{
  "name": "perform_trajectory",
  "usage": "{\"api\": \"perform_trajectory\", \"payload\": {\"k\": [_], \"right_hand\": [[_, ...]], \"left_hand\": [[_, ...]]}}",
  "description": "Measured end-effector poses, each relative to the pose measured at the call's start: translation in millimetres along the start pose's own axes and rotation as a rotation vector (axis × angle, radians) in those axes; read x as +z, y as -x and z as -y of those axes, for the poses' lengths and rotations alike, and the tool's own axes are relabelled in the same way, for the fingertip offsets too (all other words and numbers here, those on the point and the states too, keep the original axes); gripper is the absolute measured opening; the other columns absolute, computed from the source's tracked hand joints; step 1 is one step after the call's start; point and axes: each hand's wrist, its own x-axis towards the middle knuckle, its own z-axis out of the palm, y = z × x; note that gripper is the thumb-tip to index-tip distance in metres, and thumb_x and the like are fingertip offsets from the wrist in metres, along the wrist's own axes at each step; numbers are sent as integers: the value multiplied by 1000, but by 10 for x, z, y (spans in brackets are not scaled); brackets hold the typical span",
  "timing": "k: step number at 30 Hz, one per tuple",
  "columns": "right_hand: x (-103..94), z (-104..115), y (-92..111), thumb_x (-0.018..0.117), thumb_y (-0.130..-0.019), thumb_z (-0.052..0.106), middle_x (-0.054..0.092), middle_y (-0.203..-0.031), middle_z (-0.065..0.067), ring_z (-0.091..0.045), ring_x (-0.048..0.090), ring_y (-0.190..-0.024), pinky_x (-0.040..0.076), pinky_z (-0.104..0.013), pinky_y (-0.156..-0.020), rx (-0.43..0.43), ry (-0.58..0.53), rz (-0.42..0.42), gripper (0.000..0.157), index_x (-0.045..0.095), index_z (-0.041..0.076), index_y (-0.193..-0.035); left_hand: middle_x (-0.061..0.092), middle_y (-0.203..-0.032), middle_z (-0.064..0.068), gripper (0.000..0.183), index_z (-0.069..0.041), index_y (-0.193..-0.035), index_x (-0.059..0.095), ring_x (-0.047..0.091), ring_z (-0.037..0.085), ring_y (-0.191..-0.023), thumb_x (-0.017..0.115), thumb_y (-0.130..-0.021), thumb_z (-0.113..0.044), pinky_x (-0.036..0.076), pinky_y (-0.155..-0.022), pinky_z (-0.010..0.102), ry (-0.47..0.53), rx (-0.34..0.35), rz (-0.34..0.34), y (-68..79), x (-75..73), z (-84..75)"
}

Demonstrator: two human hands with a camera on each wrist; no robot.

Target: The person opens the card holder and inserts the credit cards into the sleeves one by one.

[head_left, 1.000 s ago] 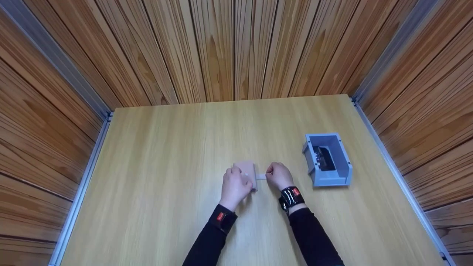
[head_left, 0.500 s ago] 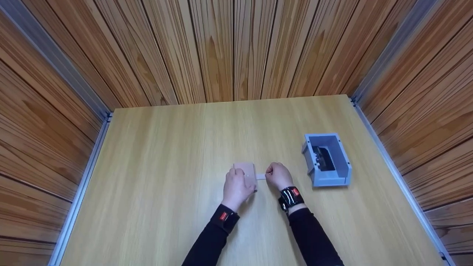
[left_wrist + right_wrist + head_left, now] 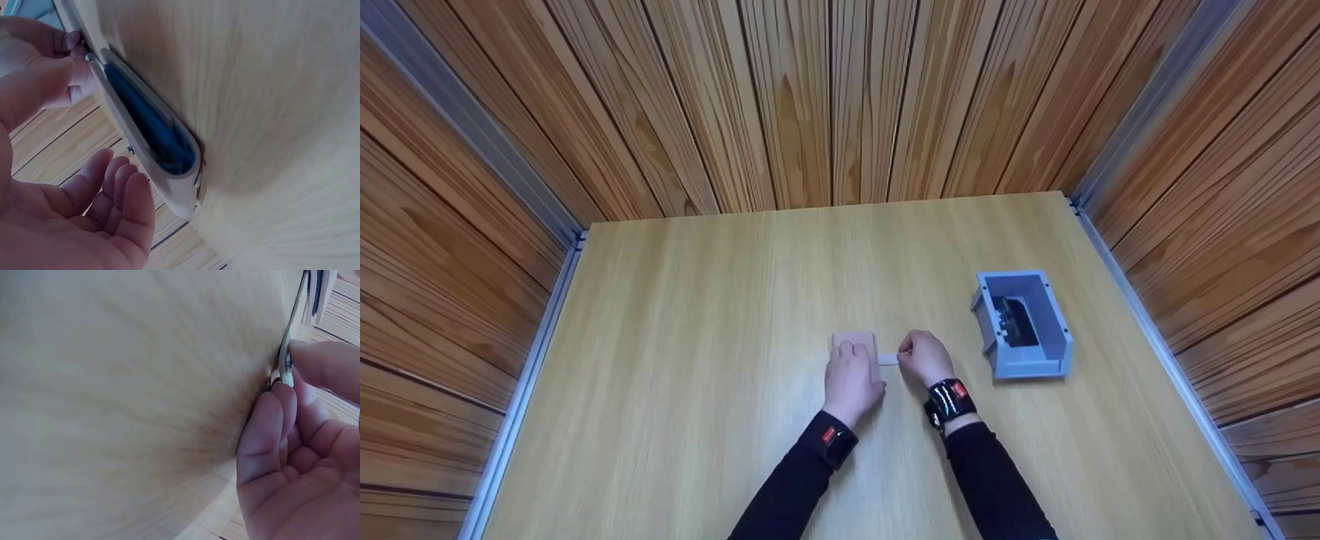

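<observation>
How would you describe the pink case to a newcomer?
On the wooden table, look left of the blue bin, past the right hand. The case lies partly covered by the left hand. Unlike the deep open bin, it is pink and folded, with a pale strap.

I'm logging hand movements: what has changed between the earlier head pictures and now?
The left hand has shifted to the right across the pink case. The right hand still pinches the pale strap; the case and the blue bin stayed about where they were.
</observation>
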Motion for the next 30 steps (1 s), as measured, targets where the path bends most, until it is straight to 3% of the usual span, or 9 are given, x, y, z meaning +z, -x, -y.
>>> {"api": "perform_trajectory", "payload": {"k": [9,19,30], "right_hand": [[2,2,-9,68,-82,2,56,-83,-7,-26,55,-79,46,-41,-75,33,4,16,8,60,5,-81],[7,-9,13,67,-77,0,55,-79,-7,-27,56,-77,47,-42,-73,-37,10,-41,9,59,4,-76],[1,-21,5,69,-78,2,55,-80,-7,-27,55,-77,46,-42,-73,-47,-3,-28,8,61,4,-79]], "left_hand": [[53,-93,11,59,1,-100,60,52,29,-90,90,-64,-35,47,-75,39,-80,12,31,-37,80,-19],[52,-93,11,58,0,-99,59,52,28,-91,90,-64,-35,47,-75,38,-96,13,8,-42,106,-9],[53,-93,12,60,2,-99,59,53,28,-90,90,-63,-36,48,-72,37,-110,14,3,-45,122,8]]}}
